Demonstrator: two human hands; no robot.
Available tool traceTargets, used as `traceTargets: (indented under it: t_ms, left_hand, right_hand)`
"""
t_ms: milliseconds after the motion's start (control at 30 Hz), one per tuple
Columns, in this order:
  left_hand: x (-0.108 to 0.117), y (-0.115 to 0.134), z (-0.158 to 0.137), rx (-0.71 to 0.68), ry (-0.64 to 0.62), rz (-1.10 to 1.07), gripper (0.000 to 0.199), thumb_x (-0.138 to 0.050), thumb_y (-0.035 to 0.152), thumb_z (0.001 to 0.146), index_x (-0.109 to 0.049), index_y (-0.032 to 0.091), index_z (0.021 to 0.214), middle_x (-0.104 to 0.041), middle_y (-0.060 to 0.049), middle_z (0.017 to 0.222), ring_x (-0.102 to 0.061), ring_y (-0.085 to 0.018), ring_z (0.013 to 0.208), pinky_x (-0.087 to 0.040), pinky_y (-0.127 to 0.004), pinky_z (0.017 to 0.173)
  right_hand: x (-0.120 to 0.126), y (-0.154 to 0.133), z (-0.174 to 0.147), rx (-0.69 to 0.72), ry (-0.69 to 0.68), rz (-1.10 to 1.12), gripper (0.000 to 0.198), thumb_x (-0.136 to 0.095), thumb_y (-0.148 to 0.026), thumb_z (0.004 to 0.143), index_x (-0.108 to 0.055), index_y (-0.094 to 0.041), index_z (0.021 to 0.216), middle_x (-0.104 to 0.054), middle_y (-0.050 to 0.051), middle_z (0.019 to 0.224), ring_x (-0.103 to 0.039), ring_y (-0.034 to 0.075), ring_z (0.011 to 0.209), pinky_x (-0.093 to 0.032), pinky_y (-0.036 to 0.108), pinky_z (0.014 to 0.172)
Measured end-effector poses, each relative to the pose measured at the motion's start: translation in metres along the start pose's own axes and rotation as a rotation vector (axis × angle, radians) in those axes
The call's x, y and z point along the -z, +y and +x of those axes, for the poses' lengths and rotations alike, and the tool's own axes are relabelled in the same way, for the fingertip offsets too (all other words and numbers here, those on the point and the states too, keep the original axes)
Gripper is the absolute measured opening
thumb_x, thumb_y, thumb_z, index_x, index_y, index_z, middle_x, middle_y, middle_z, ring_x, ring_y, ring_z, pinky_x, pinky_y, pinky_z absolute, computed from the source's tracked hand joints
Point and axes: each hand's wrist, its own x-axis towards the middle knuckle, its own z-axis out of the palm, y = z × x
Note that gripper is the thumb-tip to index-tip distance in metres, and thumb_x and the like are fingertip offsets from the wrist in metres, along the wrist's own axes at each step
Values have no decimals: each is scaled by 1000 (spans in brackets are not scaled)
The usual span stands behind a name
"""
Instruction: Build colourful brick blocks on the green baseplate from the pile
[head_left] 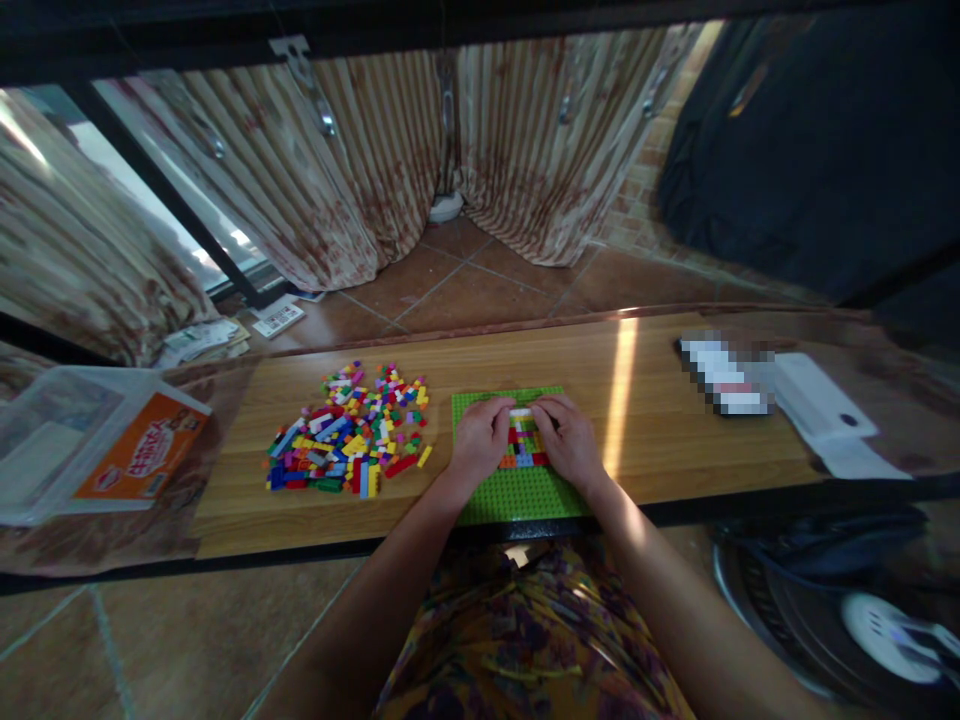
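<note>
1. Both hands meet over the green baseplate (517,498): the left hand (480,435) and the right hand (568,440) are half curled, fingertips at either end of a white piece (520,412). Whether they pinch it or only press on it, I cannot tell; the fingers hide the contact.
2. That baseplate lies at the near edge of the wooden tabletop (660,440), right of the loose bricks. Its brick build (523,448) sits around the middle, reaching toward the plate's far edge, with an orange, blue and red row on the side nearest the person.
3. Step in hand, as I judge it: seating or lining up the white piece at the build's far side. The next move would call for even pressure from both sides, without nudging neighbouring pieces.
4. Loose bricks (352,435) of many colours spread over the tabletop's left part, well apart from the hands.
5. Writing: beyond the tabletop's left edge, a clear plastic tub (52,440) bears an orange label (142,450) with large white Chinese characters, too soft to read surely. Near the tabletop's far right corner, a phone (724,378) has its screen pixelated; the white box (821,395) beside it shows no readable lettering.
</note>
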Motion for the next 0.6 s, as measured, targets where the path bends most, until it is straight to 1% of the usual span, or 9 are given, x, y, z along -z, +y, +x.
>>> traceTargets:
  t_ms: [600]
  left_hand:
    - [0,-1,0,-17,3,8,25,-45,21,96,-70,21,103,-74,-5,102,-67,-19,97,-52,-35,94]
  right_hand:
    - [1,-1,0,5,-6,5,32,-44,-36,98,-70,-20,88,-67,9,97,-62,22,95,-50,37,89]
